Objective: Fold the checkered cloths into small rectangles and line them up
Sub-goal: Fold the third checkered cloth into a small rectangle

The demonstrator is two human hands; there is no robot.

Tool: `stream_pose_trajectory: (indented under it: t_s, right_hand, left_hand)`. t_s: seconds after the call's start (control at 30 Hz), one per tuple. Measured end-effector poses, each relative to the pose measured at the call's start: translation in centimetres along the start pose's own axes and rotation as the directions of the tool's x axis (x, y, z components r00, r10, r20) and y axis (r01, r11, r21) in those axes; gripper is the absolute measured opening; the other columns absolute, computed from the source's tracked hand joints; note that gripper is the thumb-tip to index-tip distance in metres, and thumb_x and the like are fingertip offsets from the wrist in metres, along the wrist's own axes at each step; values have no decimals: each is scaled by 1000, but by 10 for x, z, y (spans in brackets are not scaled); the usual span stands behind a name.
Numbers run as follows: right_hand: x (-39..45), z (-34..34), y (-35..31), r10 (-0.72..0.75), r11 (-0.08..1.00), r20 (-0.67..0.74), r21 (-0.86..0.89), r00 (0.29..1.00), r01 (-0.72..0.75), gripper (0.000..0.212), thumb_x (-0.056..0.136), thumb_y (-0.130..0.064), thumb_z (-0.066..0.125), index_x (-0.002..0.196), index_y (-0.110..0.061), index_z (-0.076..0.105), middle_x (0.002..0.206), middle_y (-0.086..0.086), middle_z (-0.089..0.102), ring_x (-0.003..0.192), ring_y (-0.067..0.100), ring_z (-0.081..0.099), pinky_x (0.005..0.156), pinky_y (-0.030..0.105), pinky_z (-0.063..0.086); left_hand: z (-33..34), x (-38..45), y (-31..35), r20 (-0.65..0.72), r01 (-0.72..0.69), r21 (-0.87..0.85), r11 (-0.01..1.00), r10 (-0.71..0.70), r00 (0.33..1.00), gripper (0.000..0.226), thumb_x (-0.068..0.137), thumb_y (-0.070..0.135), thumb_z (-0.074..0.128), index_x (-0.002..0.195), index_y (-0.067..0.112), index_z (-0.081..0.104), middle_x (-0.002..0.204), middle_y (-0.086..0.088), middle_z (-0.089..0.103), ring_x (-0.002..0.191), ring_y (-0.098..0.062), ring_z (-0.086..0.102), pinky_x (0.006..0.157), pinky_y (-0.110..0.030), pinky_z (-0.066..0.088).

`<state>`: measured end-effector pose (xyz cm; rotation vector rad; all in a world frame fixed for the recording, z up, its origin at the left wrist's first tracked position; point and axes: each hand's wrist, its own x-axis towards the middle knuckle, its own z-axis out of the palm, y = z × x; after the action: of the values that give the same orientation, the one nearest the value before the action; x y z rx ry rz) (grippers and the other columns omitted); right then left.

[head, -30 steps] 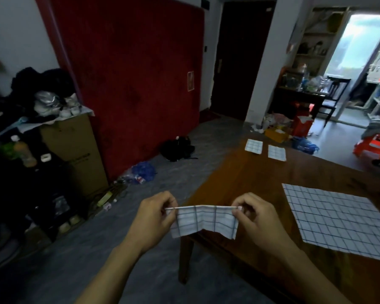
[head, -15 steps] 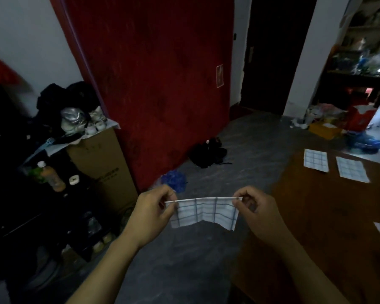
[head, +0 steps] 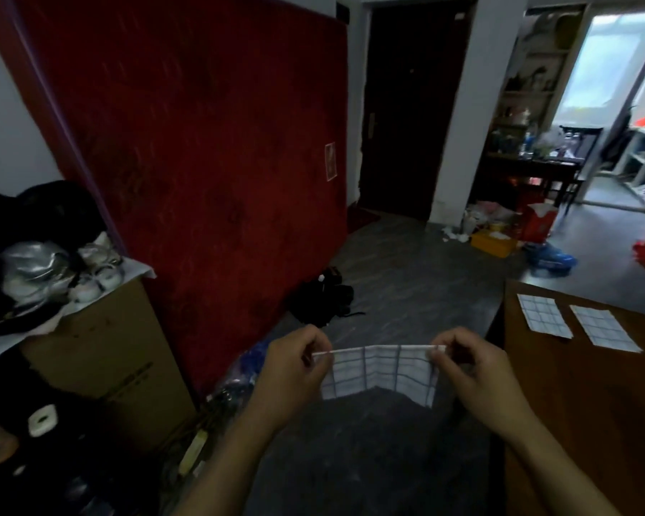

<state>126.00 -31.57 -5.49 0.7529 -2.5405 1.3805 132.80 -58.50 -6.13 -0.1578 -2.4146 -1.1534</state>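
Note:
I hold a folded white checkered cloth [head: 378,372] stretched in the air, off the left side of the wooden table [head: 589,404] and above the floor. My left hand [head: 295,366] pinches its top left corner and my right hand [head: 473,370] pinches its top right corner. The cloth hangs down as a narrow strip between them. Two small folded checkered cloths, one [head: 543,321] beside the other [head: 603,328], lie side by side at the table's far left corner.
A red mattress [head: 202,162] leans on the wall ahead. A cardboard box [head: 101,366] topped with clutter stands at the left. A black bag [head: 323,297] lies on the grey floor. Boxes and bags crowd the floor by the doorway [head: 499,240].
My view has swung left, away from the table, so the large unfolded cloth has left the frame. Both hands keep the same pinch on the folded strip.

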Motion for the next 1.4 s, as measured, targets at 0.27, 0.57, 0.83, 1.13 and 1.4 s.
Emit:
stream_pose_trajectory:
  t_s: [0.27, 0.57, 0.83, 1.13, 1.4]
  right_hand:
    - [51, 35, -20, 123, 990, -130, -53, 984, -131, 11, 89, -16, 63, 88, -26, 63, 88, -9, 65, 85, 9, 65, 73, 38, 58]
    - [118, 46, 32, 188, 979, -248, -36, 950, -203, 13, 90, -14, 64, 87, -27, 62, 87, -8, 64, 85, 12, 64, 74, 38, 57]
    - [219, 10, 135, 213, 973, -387, 2, 897, -230, 10, 91, -18, 62, 87, -27, 62, 89, -10, 64, 86, 12, 64, 72, 33, 57]
    - [290, -61, 211, 316, 938, -504, 41, 804, -343, 7, 91, -19, 62, 88, -25, 63, 87, -8, 65, 85, 11, 64, 72, 32, 57]
    - [345, -95, 267, 372, 896, -614, 41, 696, -443, 11, 90, -14, 63, 83, -21, 63, 84, -7, 66, 82, 11, 64, 67, 22, 53]
  left_hand:
    - [-22, 87, -59, 94, -58, -140, 988, 72, 993, 15, 86, 8, 68, 79, 19, 62, 74, 9, 63, 66, -11, 60, 60, -29, 51]
    - [25, 191, -110, 234, -54, -150, 987, 88, 968, 18, 84, 5, 71, 77, 20, 63, 74, 10, 65, 71, -11, 64, 62, -26, 53]
    - [113, 327, -129, 378, -91, -94, 991, 120, 918, 18, 84, 4, 71, 77, 19, 63, 76, 11, 65, 73, -10, 64, 61, -18, 49]
    - [221, 463, -107, 446, -118, -208, 971, 202, 872, 20, 84, 4, 70, 75, 20, 62, 74, 6, 66, 69, -11, 64, 62, -24, 52]
    - [309, 553, -122, 497, -167, -323, 931, 318, 807, 20, 84, 6, 70, 76, 23, 61, 72, 7, 65, 68, -14, 64, 60, -27, 52]
